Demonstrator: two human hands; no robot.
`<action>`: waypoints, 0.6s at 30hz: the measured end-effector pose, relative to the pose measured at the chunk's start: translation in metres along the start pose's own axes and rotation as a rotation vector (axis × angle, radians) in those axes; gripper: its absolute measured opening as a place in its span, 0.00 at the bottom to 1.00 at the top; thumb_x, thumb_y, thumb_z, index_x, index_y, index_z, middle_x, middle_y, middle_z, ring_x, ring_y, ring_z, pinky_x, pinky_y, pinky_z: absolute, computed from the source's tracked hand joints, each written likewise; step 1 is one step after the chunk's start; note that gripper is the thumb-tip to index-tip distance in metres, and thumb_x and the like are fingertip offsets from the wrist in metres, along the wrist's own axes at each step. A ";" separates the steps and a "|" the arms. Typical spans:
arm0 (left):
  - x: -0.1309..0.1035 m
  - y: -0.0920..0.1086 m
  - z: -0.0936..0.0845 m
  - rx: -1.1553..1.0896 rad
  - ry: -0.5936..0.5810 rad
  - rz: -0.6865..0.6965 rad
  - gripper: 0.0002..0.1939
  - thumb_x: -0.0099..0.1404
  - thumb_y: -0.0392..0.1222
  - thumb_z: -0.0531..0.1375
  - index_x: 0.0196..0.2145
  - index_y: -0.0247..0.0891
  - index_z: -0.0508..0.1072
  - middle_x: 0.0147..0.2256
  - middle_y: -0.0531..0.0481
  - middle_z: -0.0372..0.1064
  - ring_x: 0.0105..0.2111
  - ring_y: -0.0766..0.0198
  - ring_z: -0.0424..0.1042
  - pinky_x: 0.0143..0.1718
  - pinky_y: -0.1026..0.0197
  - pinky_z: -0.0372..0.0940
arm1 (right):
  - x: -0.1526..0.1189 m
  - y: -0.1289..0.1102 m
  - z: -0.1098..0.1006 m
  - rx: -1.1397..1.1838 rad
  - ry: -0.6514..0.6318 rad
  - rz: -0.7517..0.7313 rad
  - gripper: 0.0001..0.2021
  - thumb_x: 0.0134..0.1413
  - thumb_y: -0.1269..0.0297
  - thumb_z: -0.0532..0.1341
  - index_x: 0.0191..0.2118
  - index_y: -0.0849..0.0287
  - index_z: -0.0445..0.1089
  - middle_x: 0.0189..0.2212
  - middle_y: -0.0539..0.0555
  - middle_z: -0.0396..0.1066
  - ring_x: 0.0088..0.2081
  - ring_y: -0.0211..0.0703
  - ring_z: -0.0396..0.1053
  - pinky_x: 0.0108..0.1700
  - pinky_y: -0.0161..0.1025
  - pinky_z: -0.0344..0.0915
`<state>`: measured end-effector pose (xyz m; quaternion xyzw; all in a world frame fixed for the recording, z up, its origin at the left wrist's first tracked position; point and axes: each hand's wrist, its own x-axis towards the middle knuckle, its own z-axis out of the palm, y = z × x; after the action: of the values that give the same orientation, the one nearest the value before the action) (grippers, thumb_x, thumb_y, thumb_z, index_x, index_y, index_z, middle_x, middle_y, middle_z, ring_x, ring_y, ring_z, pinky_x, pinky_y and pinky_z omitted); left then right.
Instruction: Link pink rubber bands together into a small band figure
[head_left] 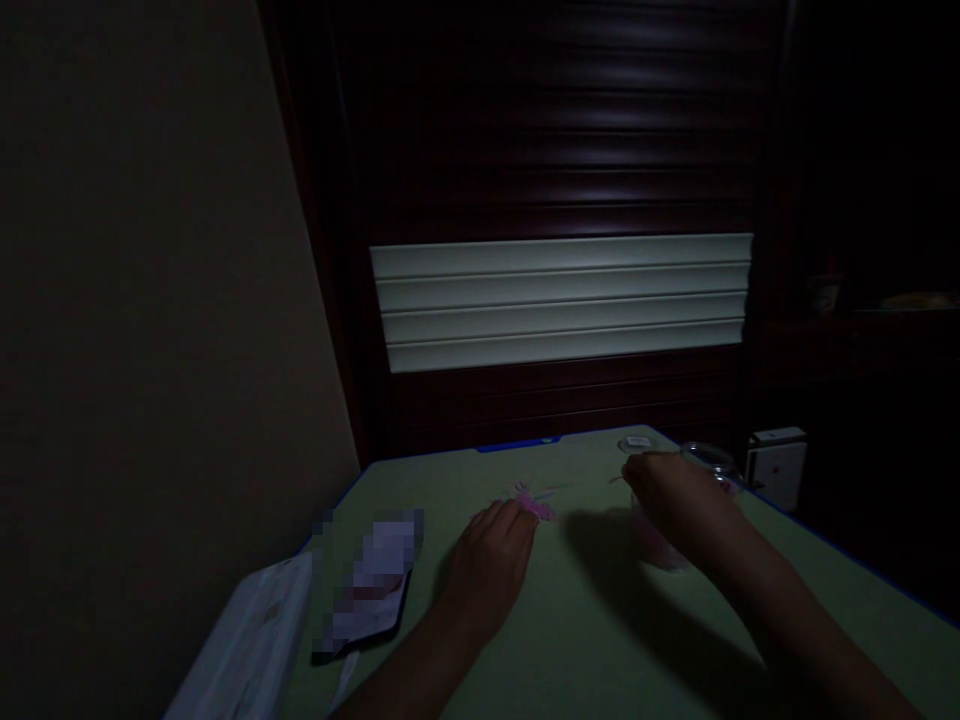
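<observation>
A person's left hand (491,550) rests palm-down on a pale green table (600,640), its fingertips touching a small cluster of thin pink strands (534,502) that lies loose on the surface — the fingers are laid flat over the near end of the cluster rather than closed around it, so nothing is gripped. To the right, the right hand (671,495) is curled over the top of a clear plastic cup (656,540) with a pinkish tint, which stands upright on the table; in the dim light it is not possible to tell whether the fingers are pinching something at the rim or merely hovering above it. Just behind that hand stands a clear glass jar (712,462), and beside it, near the far edge, sits a small round lid (637,441) with a white label. The strands lie between the two hands, closer to the left, well apart from the cup. At the table's near left corner a dark flat device (367,600) — its face blurred out — lies next to a white sheet of paper (255,640) that overhangs the edge. Beyond the table a dark slatted shutter (559,150) fills the wall, with a pale band of slats (559,300) across its lower half. A small white box (776,465) stands off the table's far right corner.
</observation>
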<state>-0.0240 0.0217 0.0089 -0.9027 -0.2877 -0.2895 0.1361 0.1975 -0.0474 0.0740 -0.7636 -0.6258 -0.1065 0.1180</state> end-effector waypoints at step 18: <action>0.000 0.000 -0.001 0.004 -0.016 -0.007 0.08 0.65 0.31 0.49 0.36 0.37 0.66 0.34 0.49 0.64 0.35 0.60 0.63 0.39 0.55 0.62 | -0.003 0.022 0.003 0.059 -0.075 0.078 0.08 0.46 0.73 0.56 0.29 0.61 0.72 0.28 0.60 0.72 0.29 0.45 0.70 0.27 0.35 0.55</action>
<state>-0.0243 0.0208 0.0100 -0.9037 -0.2926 -0.2820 0.1347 0.2187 -0.0536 0.0697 -0.7869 -0.6025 -0.0547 0.1213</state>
